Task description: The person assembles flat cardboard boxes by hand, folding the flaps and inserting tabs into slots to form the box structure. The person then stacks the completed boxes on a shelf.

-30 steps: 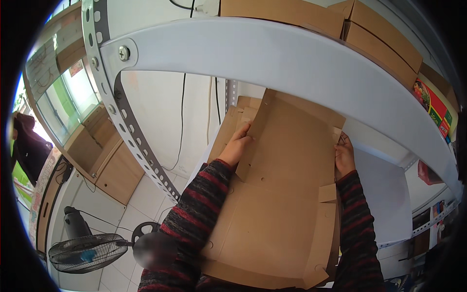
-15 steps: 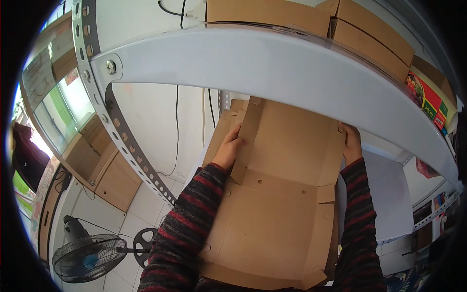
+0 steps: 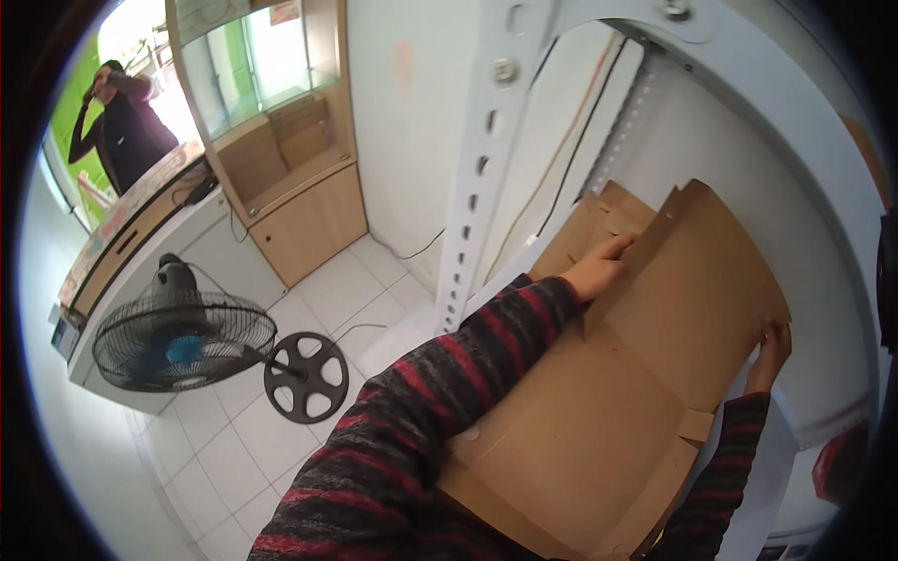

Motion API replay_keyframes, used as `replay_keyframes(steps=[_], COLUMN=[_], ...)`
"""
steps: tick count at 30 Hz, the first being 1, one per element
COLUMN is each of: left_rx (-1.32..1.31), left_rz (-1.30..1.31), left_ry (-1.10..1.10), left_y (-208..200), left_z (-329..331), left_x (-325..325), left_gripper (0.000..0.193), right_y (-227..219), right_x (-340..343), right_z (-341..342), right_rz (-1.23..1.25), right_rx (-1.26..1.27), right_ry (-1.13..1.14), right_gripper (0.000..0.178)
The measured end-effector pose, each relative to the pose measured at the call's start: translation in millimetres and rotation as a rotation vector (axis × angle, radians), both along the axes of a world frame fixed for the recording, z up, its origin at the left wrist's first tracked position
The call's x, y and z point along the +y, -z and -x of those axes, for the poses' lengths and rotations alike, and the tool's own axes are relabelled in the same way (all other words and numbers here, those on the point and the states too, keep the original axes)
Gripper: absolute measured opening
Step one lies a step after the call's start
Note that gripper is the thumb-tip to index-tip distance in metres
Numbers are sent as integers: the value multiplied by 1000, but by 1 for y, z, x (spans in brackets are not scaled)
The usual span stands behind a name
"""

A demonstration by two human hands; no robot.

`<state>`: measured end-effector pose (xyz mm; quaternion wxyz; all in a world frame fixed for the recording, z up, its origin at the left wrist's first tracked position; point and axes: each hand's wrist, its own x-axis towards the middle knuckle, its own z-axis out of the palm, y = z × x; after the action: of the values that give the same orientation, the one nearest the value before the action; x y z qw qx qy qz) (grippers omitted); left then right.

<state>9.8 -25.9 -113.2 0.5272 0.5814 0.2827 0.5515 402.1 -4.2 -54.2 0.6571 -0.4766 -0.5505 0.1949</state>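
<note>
An open brown cardboard box [image 3: 566, 421], with its lid panel raised away from me, lies tilted between my arms. Its side flaps are unfolded, and the near end reaches my body. My left hand [image 3: 603, 269] is closed on the left flap of the lid, fingers at its edge. At the lid's right edge, my right hand [image 3: 771, 353] pinches the cardboard, with part of the fingers behind the panel. Beyond my left hand, another piece of folded cardboard [image 3: 613, 208] sits partly hidden behind the box.
A white perforated metal shelf post [image 3: 475, 187] stands just left of the box, with a shelf beam curving overhead. A black standing fan [image 3: 187, 341] is on the tiled floor at left. Behind it are a glass-fronted cabinet [image 3: 309, 206], a counter and another person [image 3: 131, 136].
My view has swung left, so the box and both hands appear farther right. The fan, cabinet and another person show more fully. Both hands keep hold of the box.
</note>
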Motion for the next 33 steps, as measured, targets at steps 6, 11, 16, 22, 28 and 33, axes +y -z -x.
replay_keyframes(steps=[6, 11, 16, 22, 28, 33], left_rx=[9, 208, 211, 284, 242, 236], left_rz=[29, 71, 21, 8, 17, 36], left_ry=[75, -34, -61, -124, -88, -58], left_y=[-12, 4, 3, 4, -1, 2], left_z=[1, -6, -6, -10, -5, -4], left_x=[-5, 11, 10, 11, 6, 11], left_gripper=[53, 47, 45, 46, 45, 44], right_y=[45, 85, 79, 94, 89, 83], right_x=[26, 24, 16, 25, 19, 16], right_z=[-30, -9, 2, -23, -10, 2], right_rz=[92, 132, 235, 149, 122, -11], right_rx=[-43, -28, 29, -117, -300, -753], right_ry=[15, 69, 15, 54, 148, 333], right_gripper=[31, 41, 46, 43, 44, 42])
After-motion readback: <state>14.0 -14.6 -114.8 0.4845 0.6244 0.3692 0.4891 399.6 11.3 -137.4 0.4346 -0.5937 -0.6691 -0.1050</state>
